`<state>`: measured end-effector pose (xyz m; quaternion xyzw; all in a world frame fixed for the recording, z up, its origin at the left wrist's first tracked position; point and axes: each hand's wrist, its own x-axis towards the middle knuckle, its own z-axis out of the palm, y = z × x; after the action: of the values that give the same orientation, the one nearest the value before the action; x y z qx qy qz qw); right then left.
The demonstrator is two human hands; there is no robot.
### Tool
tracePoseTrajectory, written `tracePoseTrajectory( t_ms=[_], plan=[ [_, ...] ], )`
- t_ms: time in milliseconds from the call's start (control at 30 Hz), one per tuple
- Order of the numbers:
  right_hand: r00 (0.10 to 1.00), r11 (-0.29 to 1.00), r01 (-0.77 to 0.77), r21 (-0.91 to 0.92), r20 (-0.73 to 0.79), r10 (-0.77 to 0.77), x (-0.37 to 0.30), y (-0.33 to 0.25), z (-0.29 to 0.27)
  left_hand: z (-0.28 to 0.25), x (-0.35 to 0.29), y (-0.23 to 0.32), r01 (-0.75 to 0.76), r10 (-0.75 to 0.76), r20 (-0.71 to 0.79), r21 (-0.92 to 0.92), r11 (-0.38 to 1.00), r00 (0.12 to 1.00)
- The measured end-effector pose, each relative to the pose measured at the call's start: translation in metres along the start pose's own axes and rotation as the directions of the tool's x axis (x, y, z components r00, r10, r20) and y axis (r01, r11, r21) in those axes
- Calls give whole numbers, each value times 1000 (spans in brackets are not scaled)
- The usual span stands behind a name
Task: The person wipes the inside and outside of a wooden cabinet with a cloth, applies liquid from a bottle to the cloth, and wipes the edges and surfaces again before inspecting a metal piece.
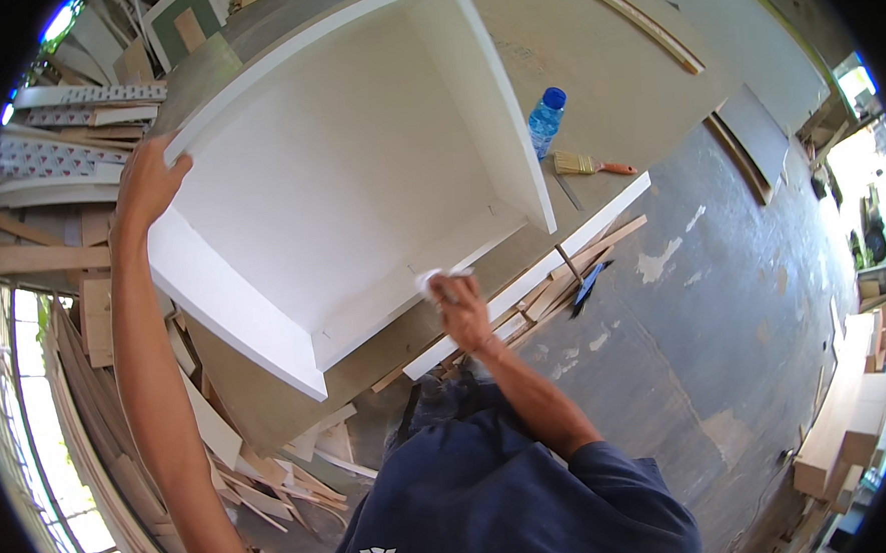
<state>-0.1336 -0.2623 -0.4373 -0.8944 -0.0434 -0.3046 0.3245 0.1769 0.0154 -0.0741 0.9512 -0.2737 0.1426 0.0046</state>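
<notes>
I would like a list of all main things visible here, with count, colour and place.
Open box-shaped cabinet: one, white, on flat grey-brown workbench
Translucent plastic bottle: one, blue, right of cabinet
Flat paintbrush: one, pale bristles, reddish handle, beside bottle
Long narrow board: one, white, along workbench's near edge
Long thin strip: one, brown, workbench's far right
Wood offcuts: many, brown and white, mostly left
Worn floor: one, grey, right
Small blurred item: one, white, near cabinet's front edge
Shirt: one, navy, bottom centre
Left hand: one, bare, on cabinet's left rim
Right hand: one, bare, holding blurred item
</notes>
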Motion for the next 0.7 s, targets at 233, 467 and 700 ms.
tracePoseTrajectory(
  t_ms=[233,467,700],
  plan=[
    [632,849,-478,224,-584,509,41,77,-39,10,13,-19,59,-54,102,-42,997,993],
    [379,582,-646,494,-453,807,27,14,19,-1,24,-14,-64,70,72,-85,994,995],
    [151,568,-613,548,-625,766,54,72,-19,5,20,-11,-184,183,-20,-101,978,983]
  ],
)
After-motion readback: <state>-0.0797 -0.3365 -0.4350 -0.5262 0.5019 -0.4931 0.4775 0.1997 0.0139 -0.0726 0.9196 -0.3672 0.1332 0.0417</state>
